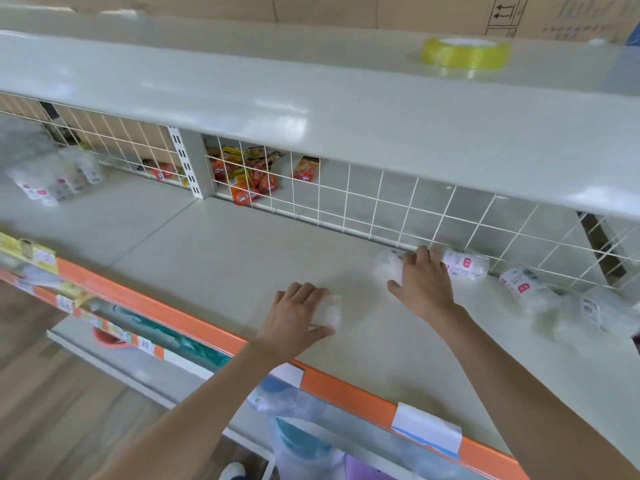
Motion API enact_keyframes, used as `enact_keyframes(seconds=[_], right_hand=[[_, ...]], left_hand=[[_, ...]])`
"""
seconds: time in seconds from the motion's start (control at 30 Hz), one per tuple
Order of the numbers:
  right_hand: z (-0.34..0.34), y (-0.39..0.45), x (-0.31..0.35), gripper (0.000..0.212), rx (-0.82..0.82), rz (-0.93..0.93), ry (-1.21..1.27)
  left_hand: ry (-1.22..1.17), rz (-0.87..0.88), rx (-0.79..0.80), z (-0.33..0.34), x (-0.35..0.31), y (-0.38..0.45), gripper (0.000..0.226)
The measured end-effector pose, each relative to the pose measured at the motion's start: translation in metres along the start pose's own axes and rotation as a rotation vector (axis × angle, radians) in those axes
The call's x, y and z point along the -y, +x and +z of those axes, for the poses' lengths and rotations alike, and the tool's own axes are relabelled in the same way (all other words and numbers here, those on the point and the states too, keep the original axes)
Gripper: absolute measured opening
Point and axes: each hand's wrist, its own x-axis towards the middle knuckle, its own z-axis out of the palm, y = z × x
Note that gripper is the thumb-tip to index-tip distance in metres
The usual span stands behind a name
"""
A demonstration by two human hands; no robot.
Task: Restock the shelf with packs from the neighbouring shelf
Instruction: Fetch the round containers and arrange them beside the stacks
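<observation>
Right hand (424, 284) grips clear plastic pack (388, 266) against the white wire grid (381, 202), long axis along it. Left hand (294, 315) clasps another clear pack (329, 310), well off the grid.

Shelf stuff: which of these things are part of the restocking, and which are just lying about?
Part of the job:
- left hand on a clear pack
- right hand on another clear pack
- packs along the wire back
- pile of packs on the neighbouring shelf

Just lying about:
- yellow tape roll on the top shelf
- red snack packets behind the grid
</observation>
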Motion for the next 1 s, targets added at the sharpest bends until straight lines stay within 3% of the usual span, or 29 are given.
enact_keyframes(seconds=[0.2, 0.3, 0.5, 0.73, 1.0], right_hand=[[0.016, -0.053, 0.057, 0.055, -0.046, -0.012, 0.419], [0.021, -0.072, 0.1, 0.055, -0.074, -0.123, 0.503], [0.003, -0.059, 0.196, 0.047, -0.031, -0.142, 0.684], [-0.008, -0.073, 0.349, 0.053, -0.122, -0.334, 0.72], [0.003, -0.086, 0.495, 0.051, -0.083, -0.416, 0.71]], left_hand=[[-0.003, -0.014, -0.023, -0.008, 0.021, -0.017, 0.062], [-0.009, -0.028, -0.037, -0.02, 0.043, -0.03, 0.062], [-0.013, -0.04, -0.222, -0.069, 0.124, -0.074, 0.061], [-0.06, -0.264, -0.227, -0.123, 0.233, -0.168, 0.066], [-0.043, -0.41, -0.25, -0.176, 0.343, -0.26, 0.067]])
